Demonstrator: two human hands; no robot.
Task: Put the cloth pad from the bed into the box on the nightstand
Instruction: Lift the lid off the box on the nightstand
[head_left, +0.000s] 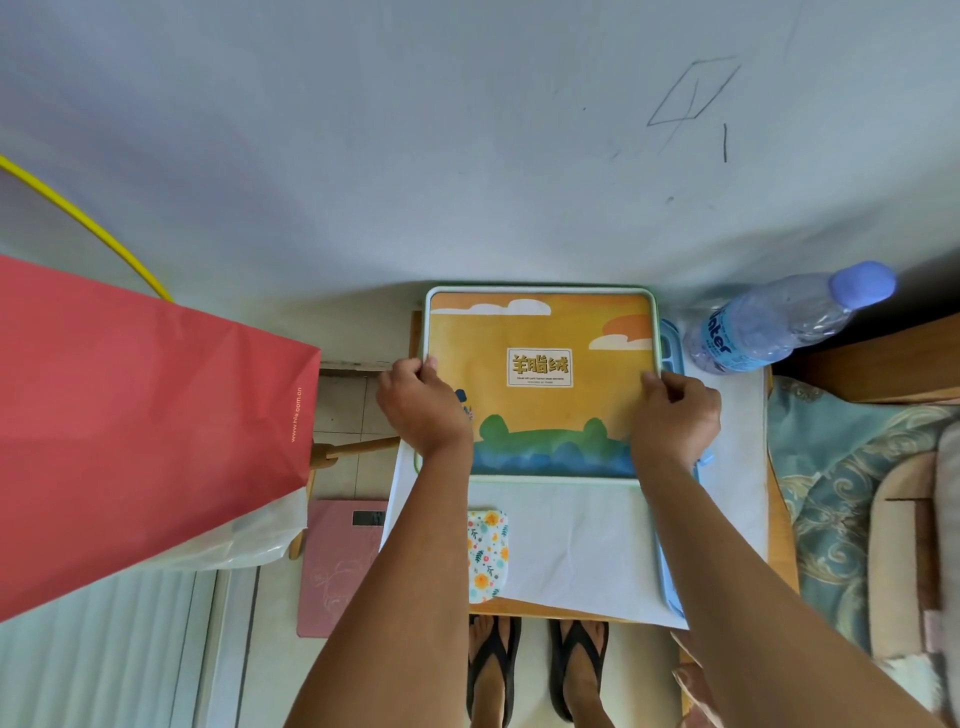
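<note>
A flat square box (540, 415) with an orange sky, white clouds and green-blue hills on its lid lies on the nightstand (571, 540), against the wall. My left hand (421, 410) grips the lid's left edge and my right hand (675, 415) grips its right edge. A small cloth pad (487, 556) with a colourful flower print lies on the white cover of the nightstand, just in front of the box and beside my left forearm. The lid hides the inside of the box.
A clear water bottle (779, 322) with a blue cap stands right of the box. A large red paper bag (140, 431) hangs at the left. A pink scale (337, 566) lies on the floor. The patterned bed (857, 499) is at the right.
</note>
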